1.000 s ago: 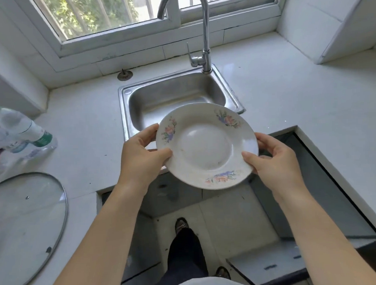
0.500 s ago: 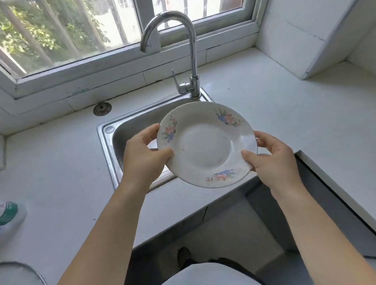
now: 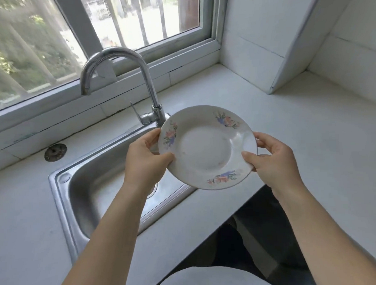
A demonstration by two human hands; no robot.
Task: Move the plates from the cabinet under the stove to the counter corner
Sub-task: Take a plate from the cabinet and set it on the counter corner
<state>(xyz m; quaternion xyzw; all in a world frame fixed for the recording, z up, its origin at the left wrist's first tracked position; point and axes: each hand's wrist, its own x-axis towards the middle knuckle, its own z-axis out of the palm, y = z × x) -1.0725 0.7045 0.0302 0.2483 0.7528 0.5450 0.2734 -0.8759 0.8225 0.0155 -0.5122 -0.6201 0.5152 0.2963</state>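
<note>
A white plate with three small flower prints on its rim is held in the air over the sink's right edge, tilted a little toward me. My left hand grips its left rim, thumb on top and fingers underneath. On the opposite rim my right hand holds it the same way. The white counter corner lies beyond the plate to the right, under the window sill and the tiled wall. The cabinet under the stove is out of view.
A steel sink sits below my left arm, with a tall curved faucet behind the plate. A round drain cover lies on the counter by the window. A white tiled pillar juts out at the back right.
The view has risen and turned right; the plate, still in both hands, has moved up and right from over the sink's front edge toward the corner. Bottle and glass lid left view.
</note>
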